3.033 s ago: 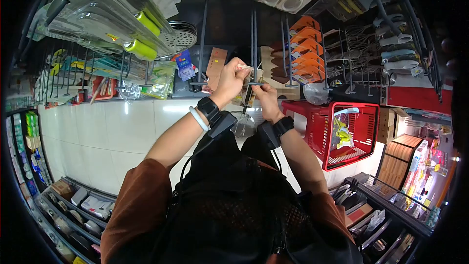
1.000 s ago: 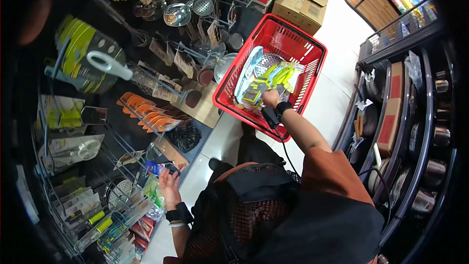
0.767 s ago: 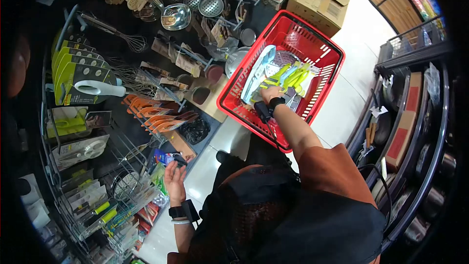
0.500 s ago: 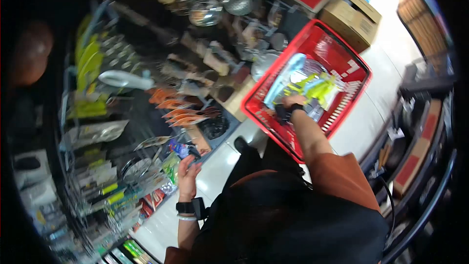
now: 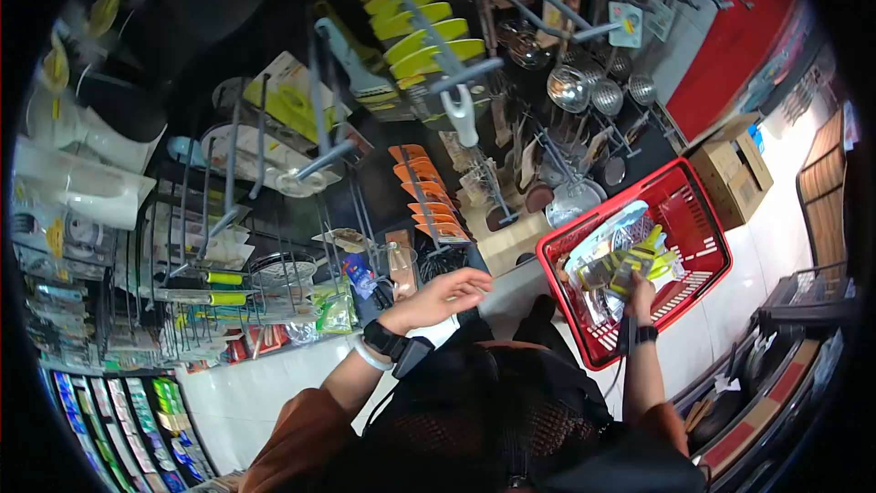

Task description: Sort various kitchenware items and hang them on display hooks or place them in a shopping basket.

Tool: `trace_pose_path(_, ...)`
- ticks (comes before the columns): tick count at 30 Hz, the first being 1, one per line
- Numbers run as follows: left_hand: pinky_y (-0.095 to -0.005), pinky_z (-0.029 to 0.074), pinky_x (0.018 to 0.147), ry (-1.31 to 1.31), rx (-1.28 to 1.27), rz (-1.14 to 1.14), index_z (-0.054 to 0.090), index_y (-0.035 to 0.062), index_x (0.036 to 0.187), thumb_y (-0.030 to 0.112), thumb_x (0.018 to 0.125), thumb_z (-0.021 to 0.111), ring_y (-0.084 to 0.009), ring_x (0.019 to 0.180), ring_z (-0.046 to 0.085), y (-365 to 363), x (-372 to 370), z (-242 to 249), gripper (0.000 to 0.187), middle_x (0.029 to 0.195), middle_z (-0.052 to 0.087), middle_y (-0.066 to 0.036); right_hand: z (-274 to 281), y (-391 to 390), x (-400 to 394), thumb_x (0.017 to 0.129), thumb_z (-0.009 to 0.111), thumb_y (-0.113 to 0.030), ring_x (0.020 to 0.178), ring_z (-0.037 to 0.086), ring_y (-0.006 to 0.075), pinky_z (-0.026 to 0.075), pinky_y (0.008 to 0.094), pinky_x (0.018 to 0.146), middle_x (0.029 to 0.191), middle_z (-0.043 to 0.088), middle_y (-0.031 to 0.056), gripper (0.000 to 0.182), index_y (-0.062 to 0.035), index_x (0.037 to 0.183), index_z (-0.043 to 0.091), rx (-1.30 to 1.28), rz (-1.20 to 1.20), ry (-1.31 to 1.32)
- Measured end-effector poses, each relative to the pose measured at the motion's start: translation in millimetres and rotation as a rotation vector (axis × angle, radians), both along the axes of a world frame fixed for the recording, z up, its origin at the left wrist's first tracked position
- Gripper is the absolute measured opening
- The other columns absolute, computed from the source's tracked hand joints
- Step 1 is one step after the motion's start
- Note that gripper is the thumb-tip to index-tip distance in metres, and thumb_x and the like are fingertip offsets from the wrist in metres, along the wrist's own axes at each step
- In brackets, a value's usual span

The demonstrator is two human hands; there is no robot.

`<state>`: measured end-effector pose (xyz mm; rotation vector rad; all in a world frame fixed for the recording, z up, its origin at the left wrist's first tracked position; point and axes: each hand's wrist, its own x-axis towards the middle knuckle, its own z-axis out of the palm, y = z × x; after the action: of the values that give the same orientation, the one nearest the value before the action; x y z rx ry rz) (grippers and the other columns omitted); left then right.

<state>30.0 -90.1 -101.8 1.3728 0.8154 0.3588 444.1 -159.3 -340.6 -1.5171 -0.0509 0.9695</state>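
The red shopping basket point(image 5: 584, 347) is at the right, with several packaged items inside, among them a light-blue piece point(image 5: 630, 215). My right hand point(image 5: 641, 299) is at the basket's near side, its fingers closed on a yellow-green and grey package point(image 5: 628, 267) over the other contents. What is inside that package I cannot make out. My left hand point(image 5: 447, 298) hovers in front of the display rack, left of the basket, fingers stretched out and holding nothing. Behind it hang orange-topped packages point(image 5: 427, 184) and a blue package point(image 5: 361, 274).
Metal hooks point(image 5: 319, 160) stick out from the rack, carrying green-edged packages point(image 5: 424, 36) and metal ladles point(image 5: 570, 87). A cardboard box point(image 5: 730, 169) stands behind the basket. Low shelves with pans point(image 5: 753, 411) line the right side.
My view has turned, bringing more of the rack in. My right hand has drawn back toward the basket's near side with the yellow-green package. My left hand has moved right, toward the basket.
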Motion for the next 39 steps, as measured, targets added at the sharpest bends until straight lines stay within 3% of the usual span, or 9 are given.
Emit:
trace_pose_path(4, -0.033, 0.041, 0.09, -0.063, 0.187, -0.198, 0.042, 0.0042, 0.124, 0.016, 0.086, 0.057, -0.0181, 0.105, 0.053, 14, 25, 20, 0.042, 0.113, 0.054, -0.01, 119, -43, -42, 0.088, 0.05, -0.009, 0.09, 0.053, 0.0148, 0.044, 0.031, 0.081, 0.098, 0.054, 0.006, 0.022, -0.0027, 0.109, 0.044, 0.329, 0.263, 0.004)
trace_pose_path(7, -0.0347, 0.039, 0.093, -0.11, 0.25, -0.224, 0.037, 0.0055, 0.128, 0.023, 0.081, 0.065, -0.0198, 0.11, 0.049, 19, 41, 28, 0.058, 0.12, 0.049, -0.012, 193, -47, -74, 0.085, 0.051, -0.004, 0.109, 0.048, 0.0171, 0.037, 0.0326, 0.094, 0.121, 0.049, 0.0078, 0.045, -0.0013, 0.127, 0.035, 0.419, 0.527, -0.116)
trace_pose_path(9, -0.0339, 0.037, 0.095, -0.236, 0.207, -0.147, 0.031, 0.0075, 0.132, 0.023, 0.077, 0.07, -0.0207, 0.112, 0.047, 17, 50, 33, 0.069, 0.126, 0.045, -0.011, 221, -41, -95, 0.078, 0.054, 0.004, 0.104, 0.05, 0.0153, 0.04, 0.0302, 0.09, 0.115, 0.052, 0.0076, 0.039, -0.0013, 0.116, 0.044, 0.4, 0.595, -0.111)
trace_pose_path(11, -0.0334, 0.035, 0.098, -0.285, 0.193, -0.185, 0.026, 0.0076, 0.134, 0.019, 0.075, 0.072, -0.0206, 0.115, 0.045, 16, 55, 36, 0.076, 0.13, 0.041, -0.01, 241, -27, -113, 0.078, 0.057, 0.002, 0.097, 0.051, 0.0134, 0.042, 0.0288, 0.085, 0.107, 0.053, 0.0055, 0.036, -0.0015, 0.112, 0.045, 0.396, 0.871, -0.14)
trace_pose_path(13, -0.0326, 0.037, 0.095, -0.513, 0.149, 0.017, 0.031, 0.0042, 0.131, 0.014, 0.076, 0.071, -0.0185, 0.111, 0.048, 8, 55, 30, 0.068, 0.125, 0.046, -0.008, 241, -8, -133, 0.079, 0.06, -0.001, 0.09, 0.052, 0.0121, 0.043, 0.0272, 0.079, 0.099, 0.054, 0.003, 0.033, -0.0018, 0.109, 0.045, 0.456, 1.078, -0.194)
trace_pose_path(15, -0.0298, 0.043, 0.087, -0.337, 0.252, 0.215, 0.049, -0.001, 0.114, 0.008, 0.08, 0.065, -0.0144, 0.099, 0.054, -1, 39, 38, 0.038, 0.107, 0.057, -0.006, 251, 8, -150, 0.081, 0.061, -0.005, 0.09, 0.051, 0.012, 0.042, 0.0258, 0.08, 0.097, 0.053, 0.002, 0.033, -0.0016, 0.109, 0.044, 0.355, 1.266, -0.128)
trace_pose_path(20, -0.029, 0.043, 0.086, -0.485, 0.175, 0.351, 0.049, -0.001, 0.115, 0.009, 0.085, 0.058, -0.0145, 0.099, 0.054, -5, 10, 36, 0.033, 0.107, 0.058, -0.007, 267, 41, -182, 0.08, 0.066, -0.02, 0.098, 0.048, 0.014, 0.04, 0.0288, 0.085, 0.105, 0.052, 0.0072, 0.049, -0.0003, 0.116, 0.04, 0.493, 1.541, -0.403)
trace_pose_path(27, -0.0286, 0.041, 0.089, -0.569, 0.141, 0.469, 0.045, -0.002, 0.118, 0.01, 0.087, 0.055, -0.015, 0.101, 0.053, -7, -10, 37, 0.034, 0.11, 0.057, -0.007, 272, 63, -220, 0.092, 0.047, -0.02, 0.094, 0.048, 0.0072, 0.04, 0.0237, 0.083, 0.103, 0.054, 0.0012, 0.03, -0.0003, 0.115, 0.045, 0.501, 1.486, -0.108)
trace_pose_path(39, -0.0282, 0.042, 0.086, -0.548, 0.046, 0.491, 0.045, -0.0016, 0.117, 0.013, 0.088, 0.055, -0.014, 0.099, 0.053, -6, -23, 32, 0.034, 0.11, 0.055, -0.007, 268, 62, -239, 0.093, 0.047, -0.022, 0.094, 0.051, 0.0072, 0.04, 0.023, 0.083, 0.102, 0.058, 0.0, 0.027, -0.0026, 0.112, 0.051, 0.427, 1.316, 0.187)
